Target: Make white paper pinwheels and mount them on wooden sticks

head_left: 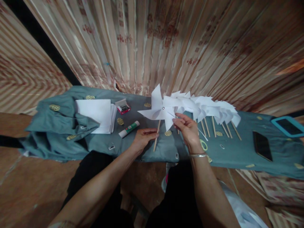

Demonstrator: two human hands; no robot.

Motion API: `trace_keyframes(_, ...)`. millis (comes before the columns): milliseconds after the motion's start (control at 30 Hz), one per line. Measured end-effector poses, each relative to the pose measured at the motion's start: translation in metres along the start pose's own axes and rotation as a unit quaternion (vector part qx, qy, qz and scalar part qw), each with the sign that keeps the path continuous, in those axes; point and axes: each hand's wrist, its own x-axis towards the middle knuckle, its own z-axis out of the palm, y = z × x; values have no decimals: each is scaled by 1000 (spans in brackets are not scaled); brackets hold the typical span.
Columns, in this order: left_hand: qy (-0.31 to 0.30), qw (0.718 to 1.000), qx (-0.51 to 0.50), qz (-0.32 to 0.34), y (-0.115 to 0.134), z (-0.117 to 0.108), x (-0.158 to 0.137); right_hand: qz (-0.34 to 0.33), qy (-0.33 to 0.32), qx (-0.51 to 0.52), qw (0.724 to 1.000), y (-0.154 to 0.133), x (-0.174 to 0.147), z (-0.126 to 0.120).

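Note:
A white paper pinwheel (156, 109) on a thin wooden stick is held up over the cloth, with a small pin head at its centre. My left hand (143, 139) is closed around the stick, whose lower end pokes out below the fingers. On the right side, my right hand (188, 129) pinches the edge of a paper blade between thumb and fingers. Behind and to the right of that hand lies a row of several finished white pinwheels (209, 109), overlapping, sticks toward me. Part of a yellow-green looped handle (203, 145) shows beside my right wrist.
A stack of white paper (95, 110) lies on the left of the green cloth (140, 152), partly under a fold. Near it are an open small red box of dark pins (123, 107) and a glue stick (129, 129). A phone (262, 145) and a blue-framed device (288, 126) lie right.

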Motion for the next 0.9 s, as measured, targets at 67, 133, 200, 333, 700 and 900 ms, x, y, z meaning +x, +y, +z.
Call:
trace_keyframes(67,2,1000,2,3,0,0,-1,9,-5,6,1000,1,-1,1)
trace_keyframes(133,2,1000,3,6,1,1,-1,19,-9,13,1000,1,-2,2)
trace_keyframes(200,1,1000,3,6,1,1,-1,27,-11,20,999,1,-3,3)
trace_keyframes(333,3,1000,4,7,0,1,0,33,-20,18,999,1,-5,4)
trace_keyframes(700,13,1000,-10,16,-2,2,2,47,-57,28,997,1,-11,14)
trace_keyframes(900,-1,999,-1,33,-3,2,3,63,-81,36,994,-2,-17,22)
